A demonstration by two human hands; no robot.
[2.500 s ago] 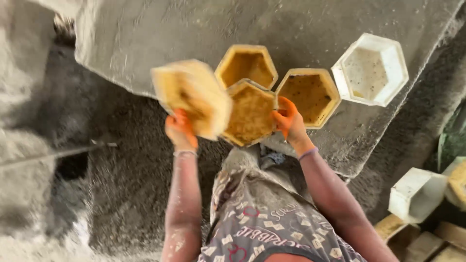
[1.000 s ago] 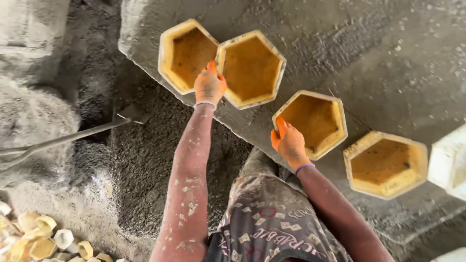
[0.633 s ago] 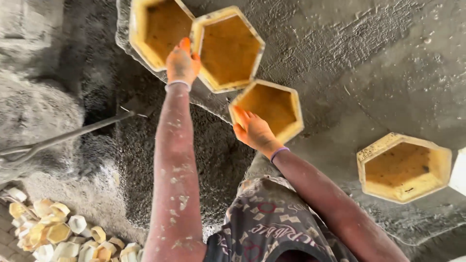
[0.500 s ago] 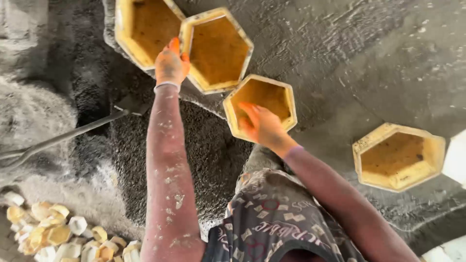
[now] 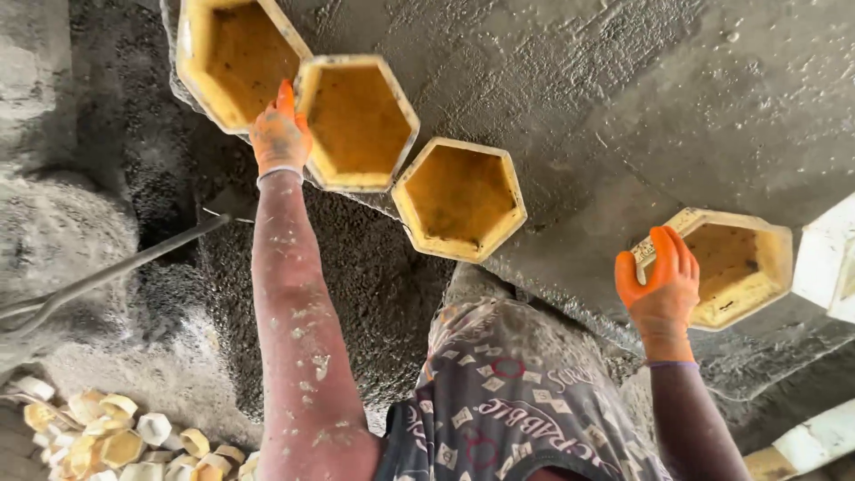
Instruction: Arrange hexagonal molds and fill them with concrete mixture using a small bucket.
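Observation:
Four yellow hexagonal moulds lie open side up on a grey concrete slab (image 5: 623, 107). My left hand (image 5: 280, 134), in an orange glove, rests curled on the rims where the first mould (image 5: 236, 58) and the second mould (image 5: 356, 120) meet; which rim it grips is unclear. The third mould (image 5: 459, 196) sits alone beside them, untouched. Off to the right, my right hand (image 5: 663, 281), also gloved in orange, grips the near-left rim of the fourth mould (image 5: 744, 263).
A white mould (image 5: 828, 267) stands at the right edge beside the fourth one. Dark wet sand (image 5: 356, 267) is heaped below the slab's edge. A metal tool handle (image 5: 107, 272) lies at left. Several empty moulds (image 5: 98, 436) are piled at bottom left.
My right hand has left the third mould and moved right to take hold of the fourth mould. My left hand has stayed on the first two moulds.

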